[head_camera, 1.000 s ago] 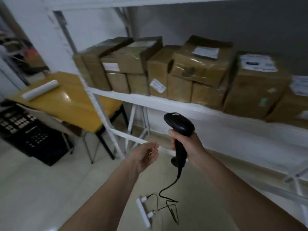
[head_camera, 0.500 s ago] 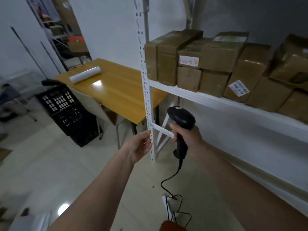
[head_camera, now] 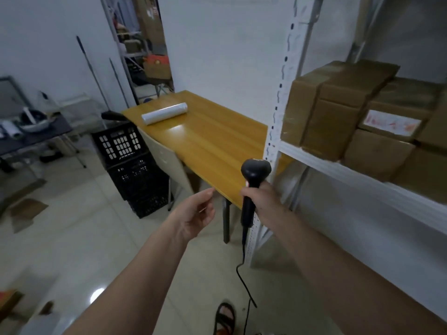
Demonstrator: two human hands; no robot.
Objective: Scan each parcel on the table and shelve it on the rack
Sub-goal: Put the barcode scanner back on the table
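The right hand [head_camera: 260, 201] gripped the black scanner [head_camera: 252, 187] near the desk [head_camera: 217, 146], while the left hand [head_camera: 197, 213] hung relaxed, empty.

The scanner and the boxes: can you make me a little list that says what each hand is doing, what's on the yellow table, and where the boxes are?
right hand: right hand grips the black scanner by its handle, head up
left hand: left hand open, holds nothing
table: wooden table carries one white roll; no parcel visible on it
parcels: brown parcels stacked on the white rack shelf
beside table: black crates stacked on the floor
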